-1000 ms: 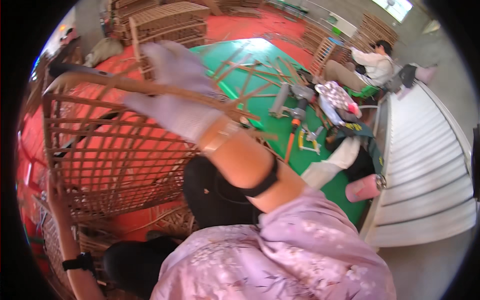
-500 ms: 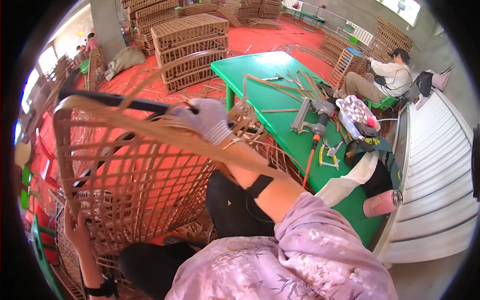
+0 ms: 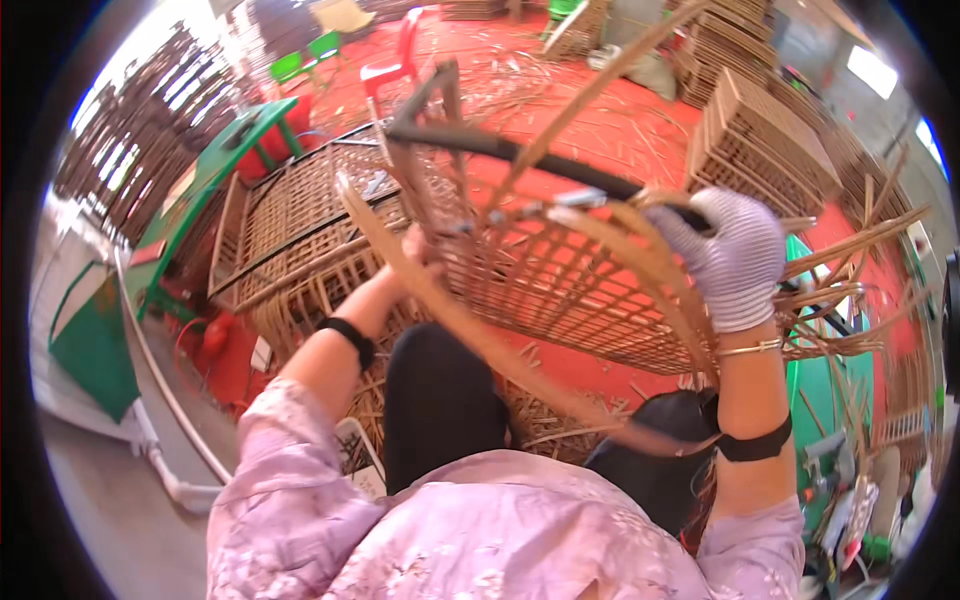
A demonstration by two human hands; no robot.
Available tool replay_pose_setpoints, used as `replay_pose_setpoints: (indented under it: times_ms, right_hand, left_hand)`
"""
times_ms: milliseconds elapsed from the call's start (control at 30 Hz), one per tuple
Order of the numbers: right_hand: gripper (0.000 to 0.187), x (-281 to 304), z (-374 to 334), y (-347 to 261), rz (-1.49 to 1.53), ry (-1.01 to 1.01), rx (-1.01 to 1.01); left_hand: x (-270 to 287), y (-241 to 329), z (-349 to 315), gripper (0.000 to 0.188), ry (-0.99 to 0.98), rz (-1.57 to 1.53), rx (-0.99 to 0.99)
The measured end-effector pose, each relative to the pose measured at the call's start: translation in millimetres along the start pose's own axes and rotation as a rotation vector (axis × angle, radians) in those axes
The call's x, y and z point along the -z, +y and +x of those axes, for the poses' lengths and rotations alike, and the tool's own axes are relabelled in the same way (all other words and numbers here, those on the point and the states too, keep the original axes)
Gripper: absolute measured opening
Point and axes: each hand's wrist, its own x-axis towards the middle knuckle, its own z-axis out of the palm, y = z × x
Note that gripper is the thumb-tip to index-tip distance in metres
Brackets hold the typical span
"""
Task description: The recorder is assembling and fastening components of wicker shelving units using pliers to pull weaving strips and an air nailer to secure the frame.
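Note:
A brown woven basket [image 3: 560,285] with an open lattice hangs tilted above my lap, between both hands. My right hand [image 3: 735,250], in a pale knitted glove, is closed round its rim, where a dark bar [image 3: 480,146] meets bent strips. My bare left hand [image 3: 420,252] grips the basket's left side; its fingers are partly hidden and blurred. One long, loose tan strip [image 3: 480,345] arcs in front of the basket, from near my left hand down toward my right forearm. Another strip [image 3: 605,85] sticks up past the rim.
A larger woven frame [image 3: 310,215] stands at left beside a green table [image 3: 215,170]. Stacked baskets [image 3: 765,135] rise at the far right. A green table [image 3: 840,400] with tools lies close right. A red chair [image 3: 398,62] and strip scraps cover parts of the red floor.
The view has swung left, shifting the tool table to the right edge. Both hands and the basket appear farther right in the picture, and my left forearm shows more fully.

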Motion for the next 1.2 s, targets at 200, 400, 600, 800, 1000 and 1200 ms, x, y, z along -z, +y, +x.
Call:
replay_pose_setpoints:
  times_ms: [200,400,600,800,1000,1200]
  right_hand:
    - [0.047,-80.9,-75.4,20.3,-0.169,-0.327,-0.011]
    - [0.039,-68.9,-81.3,15.0,-0.046,-0.406,-0.071]
    - [0.05,-27.4,-95.1,9.4,-0.113,-0.176,0.09]
    - [0.048,12.6,-137.1,20.3,-0.167,-0.326,0.211]
    - [0.051,-3.8,-148.3,45.8,0.027,-0.523,0.077]
    - [0.045,-29.0,-106.1,81.9,0.1,-0.419,0.095]
  left_hand:
    - [8.5,4.6,-45.6,0.078,-0.472,-0.063,0.241]
    - [29.2,5.4,-87.5,0.051,-0.1,-0.249,0.365]
    - [22.6,76.3,-100.7,0.037,-0.287,-0.359,0.168]
    - [17.3,109.0,-92.2,0.041,-0.548,0.217,-0.373]
    - [-8.0,113.1,-85.7,0.037,-0.529,0.212,-0.309]
    - [-5.6,103.1,-67.2,0.031,-0.759,0.178,-0.284]
